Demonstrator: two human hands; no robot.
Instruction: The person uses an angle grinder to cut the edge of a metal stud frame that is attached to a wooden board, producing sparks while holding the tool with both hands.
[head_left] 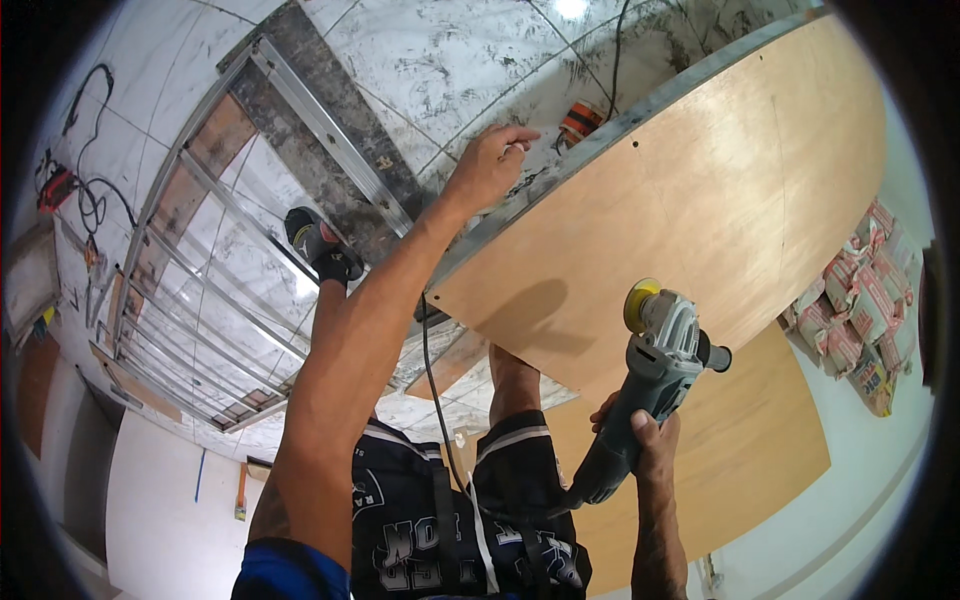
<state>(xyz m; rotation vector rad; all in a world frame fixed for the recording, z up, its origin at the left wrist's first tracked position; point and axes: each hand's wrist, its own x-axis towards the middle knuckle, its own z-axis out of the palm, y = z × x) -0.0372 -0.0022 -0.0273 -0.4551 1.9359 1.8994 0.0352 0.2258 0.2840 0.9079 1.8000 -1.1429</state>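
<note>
- In the head view, the right hand (652,440) was closed around the dark body of an angle grinder (655,375), thumb across the casing.
- The grinder stood in front of the lower part of a large curved wooden panel (690,200), with its yellow disc (637,306) at the upper end and its side handle (715,357) sticking out to the right.
- A shadow fell on the wood left of the disc, which seemed to be apart from the surface.
- A black cord (428,360) hung from near the panel's lower left corner and looped toward the grinder's rear end.
- The left hand (490,165) was just beyond the panel's grey edge, index finger stretched out and the other fingers bent; whether it gripped anything small could not be told.
- Near that fingertip, an orange-and-black object (580,122) lay on the tiled floor (430,65).
- Left of the panel lay a silver metal frame (330,132); stacked bags (855,295) were at the far right.
</note>
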